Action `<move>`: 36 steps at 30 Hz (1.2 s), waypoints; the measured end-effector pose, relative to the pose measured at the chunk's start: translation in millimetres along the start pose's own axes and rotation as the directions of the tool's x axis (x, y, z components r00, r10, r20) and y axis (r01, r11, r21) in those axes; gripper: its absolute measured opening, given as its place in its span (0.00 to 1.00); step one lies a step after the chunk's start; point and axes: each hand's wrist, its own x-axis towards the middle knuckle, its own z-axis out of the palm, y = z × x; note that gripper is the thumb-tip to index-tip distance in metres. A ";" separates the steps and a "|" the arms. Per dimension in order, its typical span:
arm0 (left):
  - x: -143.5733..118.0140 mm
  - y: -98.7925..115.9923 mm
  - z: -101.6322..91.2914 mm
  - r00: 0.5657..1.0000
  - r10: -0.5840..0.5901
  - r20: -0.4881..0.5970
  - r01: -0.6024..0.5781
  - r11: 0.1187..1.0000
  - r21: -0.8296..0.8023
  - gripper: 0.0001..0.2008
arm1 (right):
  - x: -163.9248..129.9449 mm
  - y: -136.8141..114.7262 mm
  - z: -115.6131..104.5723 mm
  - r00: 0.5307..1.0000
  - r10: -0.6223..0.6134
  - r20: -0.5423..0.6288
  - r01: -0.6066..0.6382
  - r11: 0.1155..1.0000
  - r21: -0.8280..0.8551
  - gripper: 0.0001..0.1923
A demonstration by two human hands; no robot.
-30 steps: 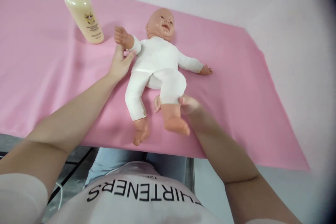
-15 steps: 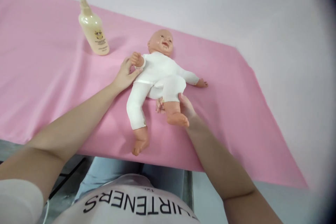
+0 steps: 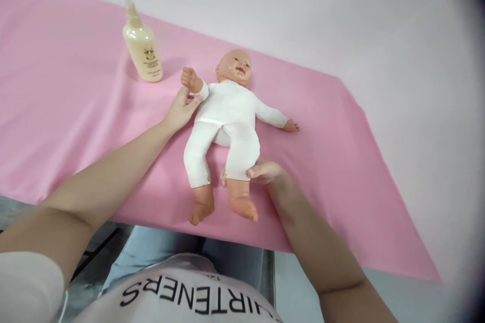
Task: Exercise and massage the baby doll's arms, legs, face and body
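Observation:
A baby doll (image 3: 229, 106) with a white cloth body lies on its back, head away from me and feet toward me. My left hand (image 3: 182, 110) is closed round the doll's arm on the left of the view, its thumb in front of the white sleeve and its other fingers partly hidden behind. That arm is raised, its fist pointing up. With my right hand (image 3: 261, 171) I grip the lower part of the doll's leg on the right, thumb on top and fingers passing underneath, the tips showing between the legs. The other leg and arm lie loose.
A pale yellow pump bottle (image 3: 146, 58) stands upright at the back left, beyond the doll's raised arm. Pink cloth (image 3: 322, 181) covers the table, with its front edge just before my lap. A pale wall (image 3: 303, 5) rises behind.
My right hand has moved down toward me with the doll's leg, which was bent up and now lies straighter beside the other. The doll's held arm has turned, its fist tilting outward.

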 end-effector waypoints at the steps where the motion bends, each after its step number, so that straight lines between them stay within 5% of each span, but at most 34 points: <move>1: 0.1 0.8 -0.4 1.000 0.004 0.001 -0.004 1.000 0.009 0.25 | 1.3 0.5 -0.3 0.999 -0.029 0.046 0.029 1.000 0.000 0.35; 7: -0.1 15.2 -7.7 0.980 0.152 0.127 -0.169 0.976 0.137 0.28 | 7.2 9.2 -3.0 0.938 -0.324 0.123 0.311 0.944 0.111 0.35; 10: -2.1 25.5 -11.8 0.950 0.207 0.236 -0.258 0.942 0.213 0.31 | 7.3 4.8 0.0 0.918 -0.389 -0.075 0.396 0.904 0.163 0.34; 14: -4.3 32.0 -14.1 0.935 0.203 0.291 -0.280 0.926 0.252 0.33 | 7.4 -7.5 1.7 0.882 -0.256 -0.397 0.373 0.893 0.253 0.31; 17: -4.3 31.8 -13.7 0.934 0.199 0.296 -0.277 0.927 0.252 0.33 | 8.7 -10.2 -0.8 0.851 -0.197 -0.487 0.380 0.871 0.311 0.30; 25: -4.0 33.2 -10.5 0.960 0.184 0.211 -0.222 0.960 0.171 0.31 | 11.5 -9.0 8.6 0.874 -0.264 -0.408 0.383 0.891 0.243 0.31; 30: -0.4 24.8 -9.7 0.981 0.148 0.125 -0.164 0.978 0.132 0.28 | 8.8 -1.2 11.6 0.901 -0.352 -0.252 0.394 0.908 0.142 0.34; 33: 2.5 17.3 -9.8 0.991 0.107 0.081 -0.115 0.987 0.111 0.29 | 2.9 1.6 8.0 0.946 -0.264 -0.186 0.284 0.955 0.088 0.36; 36: 4.2 9.7 -8.4 0.997 0.064 0.043 -0.068 0.994 0.084 0.30 | -3.3 -0.9 3.4 0.978 -0.005 -0.208 -0.003 0.999 -0.038 0.32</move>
